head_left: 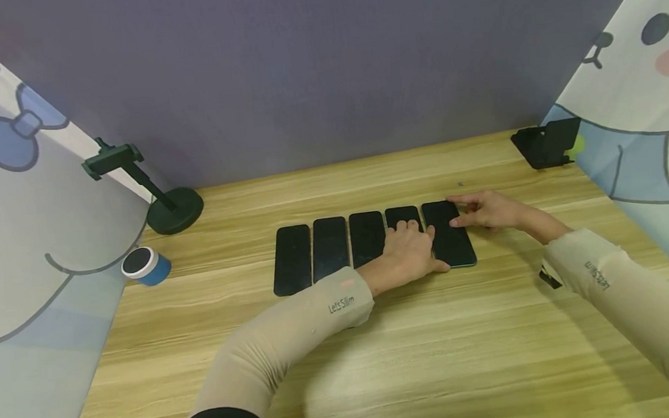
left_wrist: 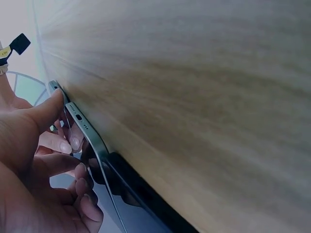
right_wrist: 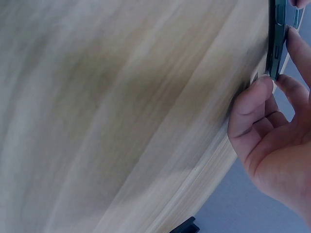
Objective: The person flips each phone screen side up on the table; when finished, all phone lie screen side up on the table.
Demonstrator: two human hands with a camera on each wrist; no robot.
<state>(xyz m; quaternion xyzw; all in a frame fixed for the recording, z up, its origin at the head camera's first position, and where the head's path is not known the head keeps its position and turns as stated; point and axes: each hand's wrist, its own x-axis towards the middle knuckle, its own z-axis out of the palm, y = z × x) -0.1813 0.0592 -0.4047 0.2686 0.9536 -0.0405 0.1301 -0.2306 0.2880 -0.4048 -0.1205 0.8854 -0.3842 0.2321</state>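
Several dark smartphones lie side by side in a row on the wooden table, among them the leftmost phone (head_left: pixel 292 260) and the rightmost phone (head_left: pixel 450 236). Over the second phone from the right (head_left: pixel 402 214) reaches my left hand (head_left: pixel 405 254), its thumb at the bottom edge of the rightmost phone and its other fingers bent loosely. My right hand (head_left: pixel 489 212) pinches the upper right part of that phone, thumb on the screen, index finger at the top edge. In the right wrist view, bent fingers (right_wrist: pixel 250 104) meet the phone's side (right_wrist: pixel 277 43).
A dark green phone stand (head_left: pixel 174 210) rises at the back left, with a blue and white round tub (head_left: pixel 147 265) in front of it. A black folding stand (head_left: pixel 548 144) sits at the back right. A grey panel (head_left: pixel 325 73) borders the table's far edge.
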